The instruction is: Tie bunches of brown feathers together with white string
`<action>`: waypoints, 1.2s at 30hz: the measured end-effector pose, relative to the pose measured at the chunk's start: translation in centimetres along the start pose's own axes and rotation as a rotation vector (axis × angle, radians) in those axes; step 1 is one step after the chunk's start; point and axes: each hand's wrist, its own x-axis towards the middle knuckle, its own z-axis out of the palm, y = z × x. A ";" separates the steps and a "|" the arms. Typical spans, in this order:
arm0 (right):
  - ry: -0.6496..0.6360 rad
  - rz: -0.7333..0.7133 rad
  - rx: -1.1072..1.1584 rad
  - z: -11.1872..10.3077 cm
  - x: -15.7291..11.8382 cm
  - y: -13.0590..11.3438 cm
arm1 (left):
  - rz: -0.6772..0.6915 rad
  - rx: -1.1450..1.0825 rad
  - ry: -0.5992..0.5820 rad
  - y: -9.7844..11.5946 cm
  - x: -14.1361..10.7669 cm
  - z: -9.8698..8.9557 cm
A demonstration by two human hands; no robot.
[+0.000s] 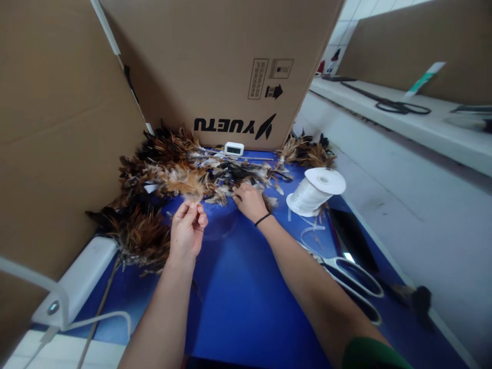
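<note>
My left hand [188,228] is closed in a pinch on the base of an orange-brown feather bunch [188,183], whose tips point up and away. To its right, my right hand [249,201], with a black band at the wrist, reaches into a spread of loose dark and pale feathers [240,171]. Its fingers are bent down among them, and the fingertips are partly hidden, so what they touch is unclear. A white spool of clear ribbon [315,192] stands on the blue table [246,297] to the right of my right hand.
Large feather piles [144,230] lie at the left, with another [311,151] at the back right. White-handled scissors [355,279] and a black phone [351,238] lie right. A power strip [79,279] is at the left. Cardboard boxes [223,66] stand behind a small white display [234,149].
</note>
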 end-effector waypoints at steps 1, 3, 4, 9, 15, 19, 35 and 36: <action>0.038 0.041 0.134 -0.1 0.2 0.2 | -0.005 -0.001 0.005 0.0 0.0 0.0; 0.093 0.153 0.453 -0.5 0.5 0.4 | -0.017 -0.008 0.015 -0.1 0.0 0.0; 0.102 0.219 0.622 -0.8 0.6 0.4 | -0.023 -0.013 0.018 -0.2 0.0 0.0; 0.001 0.385 1.248 -3.2 0.3 -0.6 | -0.042 -0.049 0.032 -0.4 0.2 -0.2; -0.294 0.338 1.448 -5.6 -0.6 -2.1 | -0.090 -0.046 0.012 -0.7 0.1 -0.1; -0.395 0.275 1.375 -6.3 -1.0 -3.1 | -0.099 -0.004 -0.004 -0.8 -0.2 0.2; -0.622 0.254 1.354 -5.9 -1.3 -4.1 | -0.122 0.193 -0.132 -1.3 -0.6 0.1; -0.630 0.265 1.365 -5.8 -1.3 -4.1 | -0.124 0.193 -0.136 -1.3 -0.6 0.2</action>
